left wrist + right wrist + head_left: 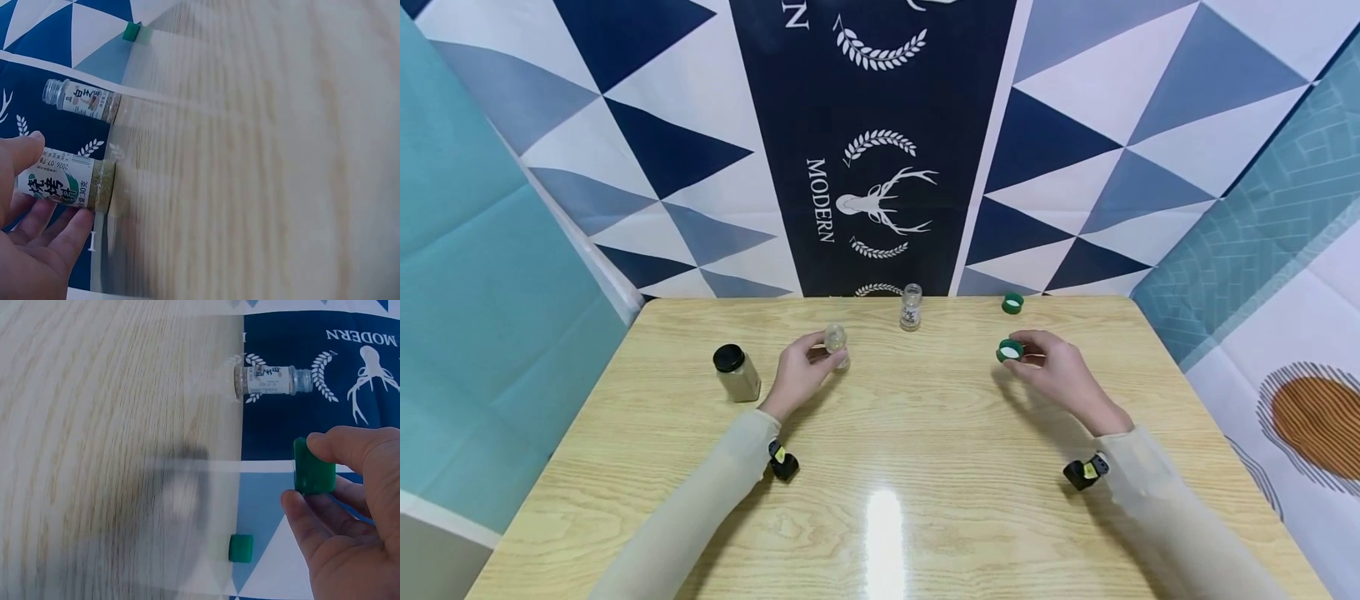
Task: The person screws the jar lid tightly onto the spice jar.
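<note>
My left hand grips a small clear spice jar with a white and green label and greenish-brown seasoning at its base; the jar has no cap on. Held up over the table's right side, a green cap is pinched between the thumb and fingers of my right hand, its white inside showing in the head view. A second uncapped spice jar stands upright at the back middle. Another green cap lies near the back edge, beyond my right hand.
Left of my left hand stands a larger jar with a black lid. The wooden table ends at a patterned cloth backdrop just behind the jars. Cloth panels also rise at the left and right sides.
</note>
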Available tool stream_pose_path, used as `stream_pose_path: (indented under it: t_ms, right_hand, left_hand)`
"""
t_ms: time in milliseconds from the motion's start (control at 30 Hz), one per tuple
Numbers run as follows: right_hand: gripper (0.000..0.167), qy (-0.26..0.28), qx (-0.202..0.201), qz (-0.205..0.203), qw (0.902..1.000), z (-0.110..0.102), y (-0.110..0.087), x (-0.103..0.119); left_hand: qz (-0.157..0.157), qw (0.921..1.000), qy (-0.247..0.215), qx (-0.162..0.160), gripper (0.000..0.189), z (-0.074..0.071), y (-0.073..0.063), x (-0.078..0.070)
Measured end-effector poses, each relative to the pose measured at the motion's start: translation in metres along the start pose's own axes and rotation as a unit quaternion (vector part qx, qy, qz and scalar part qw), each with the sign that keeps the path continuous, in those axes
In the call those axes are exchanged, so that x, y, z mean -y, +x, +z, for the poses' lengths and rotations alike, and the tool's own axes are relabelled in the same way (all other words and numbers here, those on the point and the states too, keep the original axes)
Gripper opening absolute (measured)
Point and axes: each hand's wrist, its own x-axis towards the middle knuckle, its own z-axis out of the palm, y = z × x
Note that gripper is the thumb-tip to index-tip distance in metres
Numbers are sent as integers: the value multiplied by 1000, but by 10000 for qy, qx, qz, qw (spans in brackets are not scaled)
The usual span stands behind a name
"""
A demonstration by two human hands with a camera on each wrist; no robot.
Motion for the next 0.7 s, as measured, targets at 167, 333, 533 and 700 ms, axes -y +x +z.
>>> stream_pose_path:
  t_ms: [167, 333, 533, 700]
  right_hand:
    - [47, 65, 21, -15, 10000, 2, 0, 5]
    - [49, 151, 28, -62, 9999, 4, -2, 9]
    - [50, 191, 40, -152, 9997, 7, -5, 12]
    - [47, 139, 51, -178, 9997, 10, -5, 12]
  left_hand:
    - [13, 9999, 134, -50, 48, -2, -2, 0]
    - [3, 9998, 177, -30, 46, -3, -5, 0]
    - [-134, 9997, 226, 17, 45, -6, -11, -3]
    - [-49, 9996, 284, 79, 43, -9, -16, -5]
